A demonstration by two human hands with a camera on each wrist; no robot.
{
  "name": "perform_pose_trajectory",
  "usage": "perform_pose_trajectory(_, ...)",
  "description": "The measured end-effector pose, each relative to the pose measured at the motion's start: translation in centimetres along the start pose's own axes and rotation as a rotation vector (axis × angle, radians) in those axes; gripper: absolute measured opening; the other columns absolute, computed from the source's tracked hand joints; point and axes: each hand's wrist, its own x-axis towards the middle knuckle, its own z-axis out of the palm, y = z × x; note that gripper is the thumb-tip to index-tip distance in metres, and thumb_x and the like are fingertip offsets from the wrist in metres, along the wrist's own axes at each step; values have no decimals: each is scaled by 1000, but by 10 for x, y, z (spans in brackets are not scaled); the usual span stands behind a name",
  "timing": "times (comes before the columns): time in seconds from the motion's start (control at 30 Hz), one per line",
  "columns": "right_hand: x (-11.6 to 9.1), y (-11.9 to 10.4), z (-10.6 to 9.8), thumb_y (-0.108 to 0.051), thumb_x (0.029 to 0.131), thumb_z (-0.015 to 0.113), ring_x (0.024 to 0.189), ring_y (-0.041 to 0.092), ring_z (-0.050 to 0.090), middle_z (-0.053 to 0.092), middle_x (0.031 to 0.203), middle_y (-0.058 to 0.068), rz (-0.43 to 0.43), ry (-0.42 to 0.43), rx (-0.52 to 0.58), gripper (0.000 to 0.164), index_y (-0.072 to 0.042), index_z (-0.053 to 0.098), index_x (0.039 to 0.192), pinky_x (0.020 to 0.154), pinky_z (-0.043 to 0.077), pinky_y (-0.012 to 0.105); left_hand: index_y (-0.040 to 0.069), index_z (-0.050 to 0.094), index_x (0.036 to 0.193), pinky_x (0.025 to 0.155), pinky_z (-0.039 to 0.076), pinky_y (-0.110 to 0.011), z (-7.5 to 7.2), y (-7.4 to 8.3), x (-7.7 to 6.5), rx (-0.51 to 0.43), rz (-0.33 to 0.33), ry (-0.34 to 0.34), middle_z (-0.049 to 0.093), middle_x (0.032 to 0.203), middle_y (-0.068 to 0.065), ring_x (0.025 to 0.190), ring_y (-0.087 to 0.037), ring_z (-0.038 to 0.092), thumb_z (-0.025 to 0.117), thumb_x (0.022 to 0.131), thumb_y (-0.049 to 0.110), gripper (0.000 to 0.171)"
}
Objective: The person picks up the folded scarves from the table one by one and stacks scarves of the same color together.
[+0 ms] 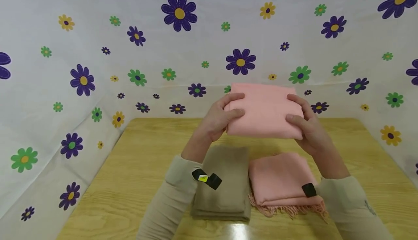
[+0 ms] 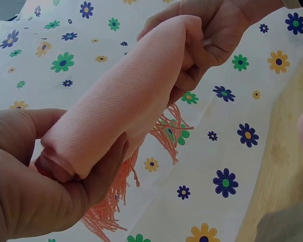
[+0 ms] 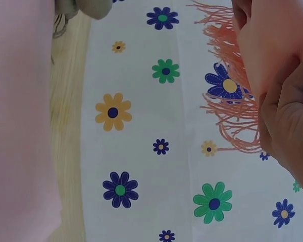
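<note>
A folded pink scarf (image 1: 264, 111) is held up above the table between two hands. My left hand (image 1: 222, 118) grips its left edge, thumb on the near face. On the opposite edge my right hand (image 1: 308, 127) grips it the same way. Seen from the left wrist, the scarf (image 2: 116, 96) is a thick folded bundle, and coral fringe (image 2: 113, 201) hangs from its far side. The right wrist view also shows this fringe (image 3: 227, 116) dangling loose. Below the hands lie a folded khaki cloth (image 1: 225, 185) and, beside it, another folded pink scarf (image 1: 281, 178) with fringe toward me.
The wooden table (image 1: 137, 182) carries the two folded pieces side by side. White flower-printed cloth (image 1: 209, 40) walls it in at the back and both sides. Black straps with small boxes (image 1: 213, 181) sit at the sleeve cuffs.
</note>
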Motion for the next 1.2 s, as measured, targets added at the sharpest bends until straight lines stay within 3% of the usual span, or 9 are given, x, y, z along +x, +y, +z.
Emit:
perform_pose_trajectory(0.17,-8,-1,4,-1,104,38,91,13,64,14,148,8,-7,-44,60,53,-25,31,151,75,55,22,17,55,139,74,55,-30,1,-1,-6,-19,28,-21,43,143,-8,103,-23,57,64,93,2,49)
perform_pose_trajectory(0.43,-29,-2,6,2,103,31,107,14,60,2,154,7,-102,-158,124,61,-24,19,158,83,54,23,21,47,144,72,55,-30,7,-3,-28,-61,20,-97,39,141,-10,93,-22,60,62,93,3,56)
perform_pose_trajectory(0.6,-43,-4,6,2,103,34,109,16,61,4,154,5,-121,-153,133,64,-26,19,158,84,55,25,20,46,144,76,54,-29,14,-2,-40,-29,56,-117,36,143,-10,100,-22,58,63,92,2,58)
perform_pose_trajectory(0.77,-49,-2,5,4,103,34,111,19,60,2,153,9,-151,-257,191,65,-20,13,160,87,54,27,19,44,147,79,53,-29,18,-5,-50,-12,81,-113,30,150,-8,111,-23,52,62,92,1,60)
perform_pose_trajectory(0.83,-48,-2,5,5,103,34,115,20,57,0,153,10,-155,-285,191,66,-19,11,160,90,53,29,18,44,147,79,53,-29,18,-7,-53,-20,93,-109,29,152,-8,112,-24,51,61,93,0,60)
perform_pose_trajectory(1.07,-48,-1,3,1,103,41,117,17,55,2,153,9,-105,-220,91,65,-22,17,159,90,53,28,18,41,149,79,53,-28,17,-17,-59,-37,109,-103,24,155,-5,113,-24,50,58,94,0,60)
perform_pose_trajectory(1.2,-47,0,0,2,103,40,120,19,54,0,153,11,-115,-270,85,66,-18,12,160,93,51,30,17,40,150,80,53,-28,16,-21,-61,-69,118,-106,19,158,-4,115,-25,50,57,95,0,60)
